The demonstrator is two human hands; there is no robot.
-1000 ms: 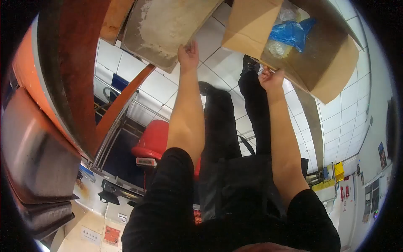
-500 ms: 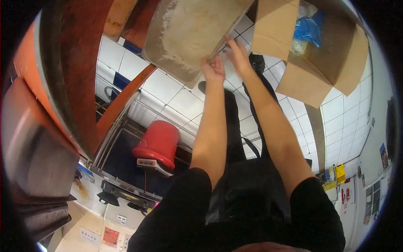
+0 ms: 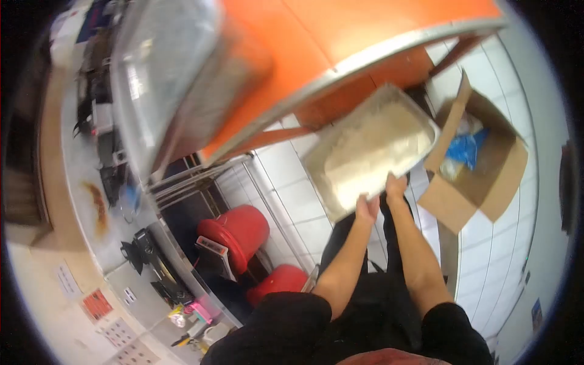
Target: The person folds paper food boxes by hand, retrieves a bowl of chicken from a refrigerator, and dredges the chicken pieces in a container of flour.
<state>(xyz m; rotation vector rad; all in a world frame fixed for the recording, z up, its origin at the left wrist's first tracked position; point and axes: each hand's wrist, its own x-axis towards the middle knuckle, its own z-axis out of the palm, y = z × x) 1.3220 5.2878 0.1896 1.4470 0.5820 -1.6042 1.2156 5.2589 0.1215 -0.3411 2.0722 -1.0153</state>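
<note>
In front of my legs is a rectangular tub (image 3: 319,176) with a pale, floury-looking layer (image 3: 377,143) spread inside it. My left hand (image 3: 367,208) is closed on the tub's near rim, toward its left part. Further right along the same rim, my right hand (image 3: 396,185) is closed too. The fingertips under the edge are hidden. The tub's far side reaches beneath the edge of an orange table (image 3: 389,30).
An opened cardboard box (image 3: 480,176) with a blue plastic bag (image 3: 468,149) inside stands right of the tub. At left are a red bucket (image 3: 240,231), a metal rack (image 3: 267,194) and a counter (image 3: 121,243). A large blurred metal-grey object (image 3: 164,67) rests on the orange table.
My view has swung, bringing the orange table across the top. The tub sits lower and further right in view. My hands, looser at its edge before, now close on the rim.
</note>
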